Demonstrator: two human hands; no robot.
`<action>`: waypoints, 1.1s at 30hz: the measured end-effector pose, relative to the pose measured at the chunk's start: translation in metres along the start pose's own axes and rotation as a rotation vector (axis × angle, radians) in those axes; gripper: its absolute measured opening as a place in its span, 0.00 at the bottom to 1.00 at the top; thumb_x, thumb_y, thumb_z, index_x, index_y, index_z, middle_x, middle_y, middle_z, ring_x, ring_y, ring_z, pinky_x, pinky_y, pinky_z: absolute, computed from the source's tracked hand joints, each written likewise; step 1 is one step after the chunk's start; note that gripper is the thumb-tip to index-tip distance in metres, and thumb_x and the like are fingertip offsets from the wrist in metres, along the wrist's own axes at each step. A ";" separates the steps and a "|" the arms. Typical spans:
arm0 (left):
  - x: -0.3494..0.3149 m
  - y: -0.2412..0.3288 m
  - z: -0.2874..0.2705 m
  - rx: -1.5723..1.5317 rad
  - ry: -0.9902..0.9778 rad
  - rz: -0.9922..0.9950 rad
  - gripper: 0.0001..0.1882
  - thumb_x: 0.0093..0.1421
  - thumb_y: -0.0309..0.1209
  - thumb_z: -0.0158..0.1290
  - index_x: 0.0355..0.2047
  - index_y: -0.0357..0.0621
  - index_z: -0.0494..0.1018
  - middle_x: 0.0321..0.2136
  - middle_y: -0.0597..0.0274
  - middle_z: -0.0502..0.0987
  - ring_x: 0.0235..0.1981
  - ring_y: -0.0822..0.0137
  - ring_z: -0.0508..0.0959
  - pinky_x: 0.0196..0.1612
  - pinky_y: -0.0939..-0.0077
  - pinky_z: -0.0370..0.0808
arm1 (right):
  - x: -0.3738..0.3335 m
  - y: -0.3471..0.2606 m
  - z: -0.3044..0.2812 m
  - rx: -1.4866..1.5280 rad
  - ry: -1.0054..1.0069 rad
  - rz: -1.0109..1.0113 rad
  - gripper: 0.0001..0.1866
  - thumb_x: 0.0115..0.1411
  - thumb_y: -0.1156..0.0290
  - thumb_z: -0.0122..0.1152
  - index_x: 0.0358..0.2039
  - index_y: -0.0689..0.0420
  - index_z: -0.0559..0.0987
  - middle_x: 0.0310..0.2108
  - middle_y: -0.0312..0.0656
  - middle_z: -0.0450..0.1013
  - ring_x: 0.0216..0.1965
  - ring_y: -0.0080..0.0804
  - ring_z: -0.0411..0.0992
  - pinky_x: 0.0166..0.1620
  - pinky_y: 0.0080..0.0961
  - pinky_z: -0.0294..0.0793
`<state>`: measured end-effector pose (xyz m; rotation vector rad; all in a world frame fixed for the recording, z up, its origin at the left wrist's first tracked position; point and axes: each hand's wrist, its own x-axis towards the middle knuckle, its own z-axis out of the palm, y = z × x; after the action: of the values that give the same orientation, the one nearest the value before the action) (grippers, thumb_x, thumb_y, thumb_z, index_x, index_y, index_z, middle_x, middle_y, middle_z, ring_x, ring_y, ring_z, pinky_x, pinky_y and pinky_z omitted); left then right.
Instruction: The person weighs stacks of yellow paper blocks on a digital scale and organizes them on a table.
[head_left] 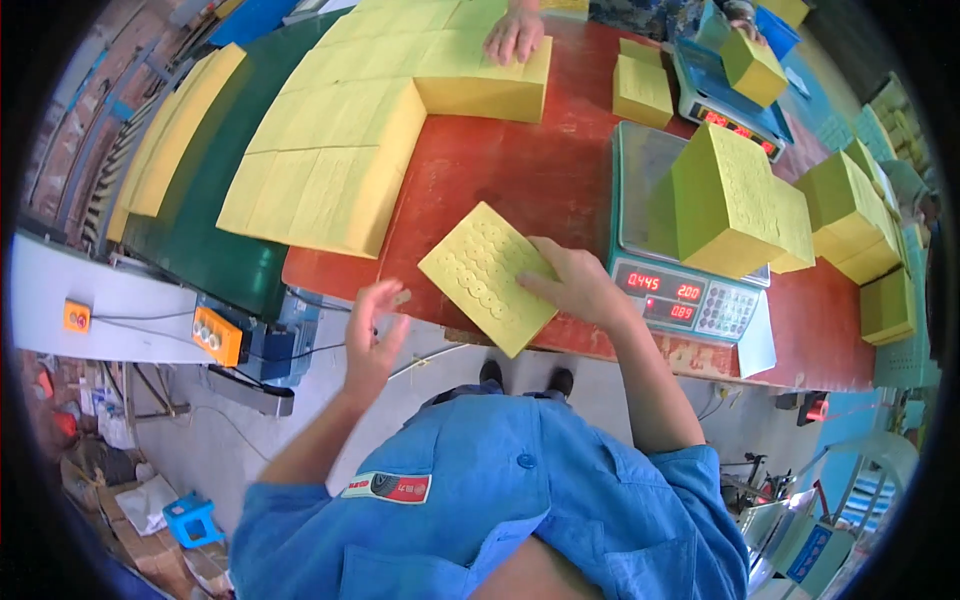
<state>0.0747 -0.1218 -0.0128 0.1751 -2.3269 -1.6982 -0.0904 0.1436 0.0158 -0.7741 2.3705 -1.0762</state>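
My right hand rests on a thin stack of yellow embossed paper sheets lying at the near edge of the red table; the fingers press its right corner. Just left of the stack, my left hand hovers open in the air, fingers spread, holding nothing. To the right stands a green digital scale with a tall yellow paper block on its pan. Across the table, another person's hand lies on a big yellow stack.
Broad yellow stacks cover the green conveyor at the left. More yellow blocks sit at the table's right end, and a second scale stands at the back. An orange button box hangs below the conveyor.
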 end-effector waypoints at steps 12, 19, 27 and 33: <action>-0.060 0.001 0.103 -0.930 0.175 -0.444 0.33 0.70 0.53 0.31 0.65 0.44 0.54 0.63 0.54 0.61 0.63 0.57 0.63 0.64 0.59 0.61 | -0.042 0.004 0.043 -0.085 0.022 -0.069 0.36 0.57 0.49 0.58 0.54 0.66 0.64 0.43 0.60 0.73 0.45 0.53 0.74 0.46 0.43 0.74; -0.085 0.030 0.137 -0.801 0.258 -0.476 0.32 0.62 0.37 0.48 0.65 0.45 0.54 0.59 0.54 0.65 0.60 0.59 0.66 0.61 0.60 0.64 | -0.078 0.027 0.025 0.101 -0.062 -0.133 0.38 0.58 0.50 0.58 0.59 0.65 0.63 0.43 0.59 0.74 0.44 0.55 0.75 0.46 0.42 0.74; -0.072 0.069 0.120 -0.664 0.126 -0.305 0.27 0.64 0.41 0.46 0.59 0.40 0.62 0.54 0.53 0.70 0.55 0.59 0.71 0.57 0.62 0.68 | -0.106 0.066 -0.028 0.388 0.010 -0.049 0.35 0.62 0.48 0.53 0.55 0.68 0.68 0.42 0.61 0.75 0.45 0.50 0.76 0.50 0.38 0.73; 0.053 0.172 0.164 -0.511 -0.050 0.006 0.23 0.66 0.41 0.44 0.56 0.42 0.66 0.49 0.54 0.74 0.50 0.60 0.75 0.50 0.62 0.74 | -0.125 0.014 -0.164 0.634 0.382 -0.282 0.30 0.65 0.52 0.53 0.57 0.65 0.68 0.48 0.46 0.73 0.45 0.29 0.72 0.48 0.24 0.71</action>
<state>-0.0124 0.0695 0.1107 0.0264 -1.8392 -2.2422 -0.0948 0.3200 0.1236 -0.7134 2.0123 -2.1132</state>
